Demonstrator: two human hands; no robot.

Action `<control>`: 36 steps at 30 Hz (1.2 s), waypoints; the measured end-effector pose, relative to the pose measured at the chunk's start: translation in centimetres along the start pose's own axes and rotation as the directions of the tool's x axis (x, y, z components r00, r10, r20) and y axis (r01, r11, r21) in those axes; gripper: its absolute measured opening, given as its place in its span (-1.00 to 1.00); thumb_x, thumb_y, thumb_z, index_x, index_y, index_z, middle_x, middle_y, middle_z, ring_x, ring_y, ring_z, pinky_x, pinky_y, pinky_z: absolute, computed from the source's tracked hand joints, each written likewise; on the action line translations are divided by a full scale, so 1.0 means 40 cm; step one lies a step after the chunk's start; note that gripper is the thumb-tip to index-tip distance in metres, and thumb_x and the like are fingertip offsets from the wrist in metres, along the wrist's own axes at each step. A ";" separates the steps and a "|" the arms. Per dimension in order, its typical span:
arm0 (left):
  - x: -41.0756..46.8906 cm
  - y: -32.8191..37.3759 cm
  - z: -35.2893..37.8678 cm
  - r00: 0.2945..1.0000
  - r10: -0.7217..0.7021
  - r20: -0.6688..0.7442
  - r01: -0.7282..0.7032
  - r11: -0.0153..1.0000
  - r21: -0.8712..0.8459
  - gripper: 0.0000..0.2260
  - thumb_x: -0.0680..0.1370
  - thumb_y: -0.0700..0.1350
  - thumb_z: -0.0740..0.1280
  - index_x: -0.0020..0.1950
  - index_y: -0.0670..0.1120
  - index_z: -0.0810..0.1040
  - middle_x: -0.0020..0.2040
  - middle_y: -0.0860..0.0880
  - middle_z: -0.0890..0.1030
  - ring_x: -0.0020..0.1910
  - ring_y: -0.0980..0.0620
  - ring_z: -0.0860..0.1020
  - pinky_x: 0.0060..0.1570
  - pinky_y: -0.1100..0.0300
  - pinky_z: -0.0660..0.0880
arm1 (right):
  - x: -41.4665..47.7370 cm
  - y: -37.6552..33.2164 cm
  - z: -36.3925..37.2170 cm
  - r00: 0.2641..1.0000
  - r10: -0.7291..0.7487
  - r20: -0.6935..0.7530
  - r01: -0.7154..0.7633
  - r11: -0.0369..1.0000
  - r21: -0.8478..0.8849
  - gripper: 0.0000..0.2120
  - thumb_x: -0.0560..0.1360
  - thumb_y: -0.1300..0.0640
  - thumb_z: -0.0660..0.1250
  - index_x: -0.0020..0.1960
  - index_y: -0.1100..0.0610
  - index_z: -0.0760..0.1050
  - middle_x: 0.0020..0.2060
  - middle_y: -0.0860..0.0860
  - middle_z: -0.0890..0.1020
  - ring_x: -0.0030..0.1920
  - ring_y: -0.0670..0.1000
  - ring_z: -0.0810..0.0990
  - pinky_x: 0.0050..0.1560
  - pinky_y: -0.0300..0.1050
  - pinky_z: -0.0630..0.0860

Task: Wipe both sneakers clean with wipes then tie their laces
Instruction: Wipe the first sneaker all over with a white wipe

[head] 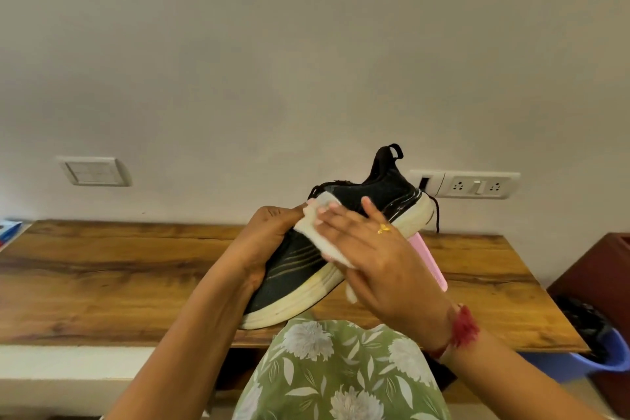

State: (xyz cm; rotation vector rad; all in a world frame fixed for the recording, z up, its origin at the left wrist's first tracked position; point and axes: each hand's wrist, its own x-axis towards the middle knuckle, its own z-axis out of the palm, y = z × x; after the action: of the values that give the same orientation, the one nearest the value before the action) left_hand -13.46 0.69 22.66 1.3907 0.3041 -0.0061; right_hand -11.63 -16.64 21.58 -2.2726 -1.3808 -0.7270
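Above the wooden bench (119, 266) the left hand (269, 239) curls round the forefoot of the black, white-soled sneaker (381, 193), heel tilted up toward the wall, while the right hand (375, 256), fingers straight, presses a white wipe (312, 232) flat against its side.

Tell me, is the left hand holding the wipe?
No, the right hand presses the wipe against the sneaker while the left hand grips the sneaker.

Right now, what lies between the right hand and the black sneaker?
A white wipe, pressed by the right hand against the sneaker; the head view shows it.
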 end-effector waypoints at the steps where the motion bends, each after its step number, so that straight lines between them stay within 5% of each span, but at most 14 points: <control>1: -0.001 0.003 -0.003 1.000 -0.012 0.006 0.012 1.000 0.002 -0.74 0.45 -0.03 0.40 -0.29 -0.21 0.66 -0.33 -0.16 0.65 -0.35 -0.07 0.61 -0.27 0.18 0.53 | -0.002 0.003 -0.017 0.994 0.086 -0.073 -0.079 0.992 0.097 -0.61 0.55 0.13 0.12 0.35 0.20 0.39 0.32 0.08 0.48 0.37 -0.02 0.40 0.49 -0.03 0.07; 5: 0.001 0.009 -0.014 0.998 -0.063 0.022 0.063 0.997 -0.038 -0.68 0.40 0.07 0.41 -0.20 -0.20 0.66 -0.31 -0.12 0.65 -0.37 -0.03 0.62 -0.36 0.25 0.53 | -0.010 0.068 -0.079 0.833 0.415 -0.365 -0.309 0.897 0.316 -0.65 0.61 0.09 0.11 0.36 0.13 0.37 0.26 0.03 0.53 0.25 -0.17 0.47 0.48 0.03 0.14; 8: 0.004 0.006 -0.012 0.997 -0.069 0.026 0.071 0.994 -0.087 -0.72 0.48 0.03 0.38 -0.20 -0.20 0.65 -0.34 -0.10 0.64 -0.40 -0.01 0.61 -0.40 0.27 0.53 | -0.031 0.079 -0.055 0.911 0.310 -0.272 -0.297 0.951 0.091 -0.59 0.59 0.11 0.11 0.40 0.21 0.33 0.37 0.06 0.40 0.43 -0.01 0.32 0.50 0.04 0.08; 11: 0.007 0.007 -0.008 0.995 -0.090 0.032 0.092 0.991 -0.096 -0.73 0.46 0.04 0.40 -0.21 -0.18 0.66 -0.32 -0.11 0.65 -0.37 -0.03 0.61 -0.32 0.23 0.55 | -0.060 0.055 -0.003 0.987 0.103 -0.120 -0.115 0.989 -0.096 -0.56 0.53 0.19 0.19 0.39 0.26 0.34 0.38 0.15 0.38 0.44 0.07 0.29 0.47 0.08 0.14; 13: 0.011 0.002 -0.010 0.994 -0.100 0.035 0.103 0.989 -0.109 -0.71 0.41 0.05 0.42 -0.17 -0.20 0.67 -0.26 -0.14 0.67 -0.31 -0.05 0.63 -0.24 0.19 0.56 | -0.068 0.049 0.001 0.998 -0.038 -0.045 0.028 0.978 -0.208 -0.59 0.52 0.19 0.20 0.35 0.28 0.39 0.35 0.17 0.42 0.40 0.10 0.34 0.46 0.09 0.15; 15: 0.011 0.001 -0.011 0.993 -0.108 0.040 0.111 0.988 -0.105 -0.71 0.43 0.05 0.41 -0.16 -0.19 0.66 -0.27 -0.12 0.66 -0.33 -0.03 0.62 -0.26 0.20 0.55 | -0.063 0.069 -0.015 0.997 -0.023 -0.076 0.000 0.959 -0.283 -0.59 0.53 0.19 0.16 0.34 0.29 0.40 0.34 0.18 0.44 0.39 0.12 0.37 0.47 0.10 0.14; 18: 0.014 0.005 -0.010 0.991 -0.129 0.036 0.132 0.986 -0.099 -0.72 0.48 0.05 0.39 -0.12 -0.18 0.64 -0.26 -0.11 0.65 -0.33 -0.03 0.61 -0.25 0.19 0.54 | -0.050 0.069 -0.017 0.987 0.080 -0.136 -0.108 0.971 -0.213 -0.58 0.53 0.18 0.15 0.36 0.28 0.37 0.35 0.19 0.42 0.40 0.12 0.34 0.48 0.09 0.11; 22: 0.017 0.005 -0.011 0.988 -0.149 0.037 0.152 0.982 -0.111 -0.65 0.43 0.05 0.42 -0.03 -0.24 0.65 -0.16 -0.18 0.66 -0.24 -0.10 0.62 -0.03 0.07 0.55 | -0.066 0.032 0.016 0.995 -0.096 -0.005 0.091 0.965 -0.247 -0.60 0.55 0.14 0.15 0.33 0.28 0.41 0.32 0.18 0.45 0.38 0.08 0.36 0.48 0.04 0.10; 25: 0.019 0.002 -0.011 0.988 -0.150 0.041 0.153 0.981 -0.116 -0.69 0.47 0.05 0.40 -0.07 -0.22 0.65 -0.20 -0.14 0.66 -0.28 -0.06 0.62 -0.13 0.13 0.55 | -0.059 0.049 0.004 0.995 0.016 -0.098 -0.038 0.973 -0.227 -0.60 0.53 0.16 0.17 0.32 0.28 0.42 0.32 0.19 0.46 0.39 0.08 0.35 0.49 0.07 0.09; 29: 0.018 -0.005 -0.012 0.984 -0.172 0.047 0.177 0.979 -0.106 -0.63 0.37 0.08 0.44 -0.04 -0.22 0.65 -0.18 -0.18 0.66 -0.27 -0.09 0.62 -0.09 0.09 0.55 | -0.074 0.011 0.034 0.990 -0.140 0.020 0.141 0.964 -0.225 -0.60 0.54 0.15 0.18 0.31 0.30 0.44 0.31 0.19 0.48 0.37 0.12 0.40 0.46 0.10 0.15; 33: 0.023 -0.009 -0.015 0.985 -0.164 0.057 0.170 0.978 -0.123 -0.64 0.38 0.07 0.43 -0.06 -0.22 0.65 -0.19 -0.14 0.65 -0.28 -0.06 0.61 -0.13 0.13 0.55 | -0.059 0.047 0.006 0.996 0.001 -0.090 -0.026 0.962 -0.273 -0.60 0.52 0.16 0.19 0.31 0.30 0.42 0.30 0.21 0.48 0.35 0.13 0.41 0.47 0.11 0.11; 36: 0.028 -0.012 -0.016 0.985 -0.165 0.055 0.170 0.980 -0.104 -0.63 0.36 0.08 0.44 -0.06 -0.22 0.65 -0.17 -0.18 0.65 -0.26 -0.10 0.61 -0.09 0.09 0.54 | -0.068 0.009 0.038 0.998 -0.065 -0.025 0.057 0.966 -0.252 -0.59 0.55 0.14 0.17 0.34 0.31 0.40 0.32 0.21 0.45 0.38 0.14 0.38 0.47 0.11 0.14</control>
State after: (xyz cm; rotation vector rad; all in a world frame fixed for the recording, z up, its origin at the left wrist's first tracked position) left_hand -12.60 1.40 21.85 1.2523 0.3773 -0.1589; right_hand -12.00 -17.82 18.69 -2.4036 -1.4190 -1.0071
